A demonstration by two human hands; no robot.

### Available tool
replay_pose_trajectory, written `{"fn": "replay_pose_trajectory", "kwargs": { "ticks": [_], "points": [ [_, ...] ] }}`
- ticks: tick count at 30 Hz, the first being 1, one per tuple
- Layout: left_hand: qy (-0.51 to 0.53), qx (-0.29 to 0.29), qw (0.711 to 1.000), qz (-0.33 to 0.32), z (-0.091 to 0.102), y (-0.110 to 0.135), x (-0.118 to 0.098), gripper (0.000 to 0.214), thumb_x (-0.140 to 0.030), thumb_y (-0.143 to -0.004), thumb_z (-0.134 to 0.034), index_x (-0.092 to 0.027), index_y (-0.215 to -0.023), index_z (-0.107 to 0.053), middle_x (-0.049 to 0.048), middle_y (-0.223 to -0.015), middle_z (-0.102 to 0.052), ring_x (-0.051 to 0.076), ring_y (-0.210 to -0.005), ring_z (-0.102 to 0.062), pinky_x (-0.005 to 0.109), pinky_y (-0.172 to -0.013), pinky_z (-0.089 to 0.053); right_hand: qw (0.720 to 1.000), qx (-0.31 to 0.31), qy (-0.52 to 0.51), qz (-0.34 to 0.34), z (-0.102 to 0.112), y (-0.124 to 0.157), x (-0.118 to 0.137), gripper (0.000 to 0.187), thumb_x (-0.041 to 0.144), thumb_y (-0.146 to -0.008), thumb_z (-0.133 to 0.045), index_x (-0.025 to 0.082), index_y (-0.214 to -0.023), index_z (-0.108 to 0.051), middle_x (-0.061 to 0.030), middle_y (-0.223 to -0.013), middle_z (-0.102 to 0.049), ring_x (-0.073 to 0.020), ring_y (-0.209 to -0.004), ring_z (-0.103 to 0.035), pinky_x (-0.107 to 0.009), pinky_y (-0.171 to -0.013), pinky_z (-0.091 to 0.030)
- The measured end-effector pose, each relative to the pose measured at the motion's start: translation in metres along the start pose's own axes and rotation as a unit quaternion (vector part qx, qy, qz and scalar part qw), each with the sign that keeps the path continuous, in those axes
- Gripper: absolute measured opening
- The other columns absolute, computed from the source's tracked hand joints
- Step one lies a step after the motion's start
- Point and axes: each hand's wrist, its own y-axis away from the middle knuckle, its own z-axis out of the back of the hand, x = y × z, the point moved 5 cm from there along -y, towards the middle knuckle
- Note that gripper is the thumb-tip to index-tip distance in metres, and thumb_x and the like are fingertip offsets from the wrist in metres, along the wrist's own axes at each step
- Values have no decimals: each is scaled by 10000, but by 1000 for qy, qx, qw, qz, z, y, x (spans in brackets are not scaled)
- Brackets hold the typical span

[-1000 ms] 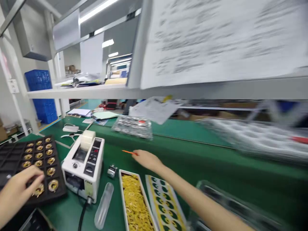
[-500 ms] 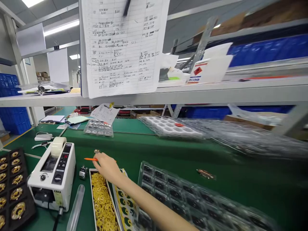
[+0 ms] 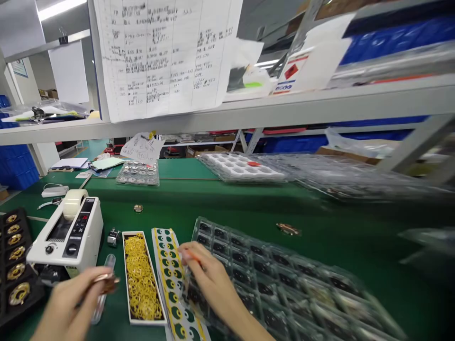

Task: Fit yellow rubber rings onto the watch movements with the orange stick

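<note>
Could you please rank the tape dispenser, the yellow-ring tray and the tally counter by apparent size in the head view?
Largest: the tape dispenser and the tray of yellow rings, too alike to rank; smallest: the tally counter.

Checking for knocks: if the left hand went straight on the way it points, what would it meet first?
Likely the clear plastic tube, right by the fingertips of the left hand, though depth is unclear; the white tray of yellow parts lies beyond.
</note>
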Motion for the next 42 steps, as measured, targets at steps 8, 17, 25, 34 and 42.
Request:
{"fn": "replay_pose_trajectory", "kwargs": {
  "ticks": [8,17,25,34,42],
  "points": [
    [385,83,886,244,-111,-61,40,546,-425,-682,-784,-146,-1122,-619,50,-852,-712,223,-837,-725,363,-887,-551,974,-49,-202,-92,6,20,-4,603,710,-863,-408,182,-857,-700,-12,-554,-545,-182,-570,-572,-313,-620,-513],
    [424,99,882,179,-110,-44,34,282,-280,-783,-724,-244,-1060,-695,39,-1087,-685,215,-1015,-681,317,-889,-558,987,1,-130,92,-18,45,25,162,241,-926,-538,235,-891,-696,-6,-748,-731,-144,-674,-707,-196,-625,-572],
    [442,121,868,190,-115,-41,34,312,-303,-815,-706,-266,-1123,-675,47,-1129,-706,185,-1023,-677,268,-889,-540,976,16,-54,210,-33,53,25,278,88,-934,-459,191,-1110,-648,-90,-1003,-699,-155,-923,-683,-227,-776,-571],
    [458,105,837,280,-117,-42,43,346,-221,-754,-722,-244,-1097,-693,20,-915,-752,172,-891,-701,261,-815,-536,852,87,246,454,-39,62,34,382,18,-946,-294,45,-1100,-643,-147,-1065,-721,-254,-1027,-669,-366,-819,-598],
    [438,137,835,303,-117,-41,41,356,-239,-759,-713,-224,-1114,-689,-7,-813,-709,159,-827,-681,367,-921,-526,940,37,51,336,-24,54,29,267,47,-924,-488,126,-1158,-590,-106,-945,-707,-174,-916,-660,-299,-755,-581]
  ]
}}
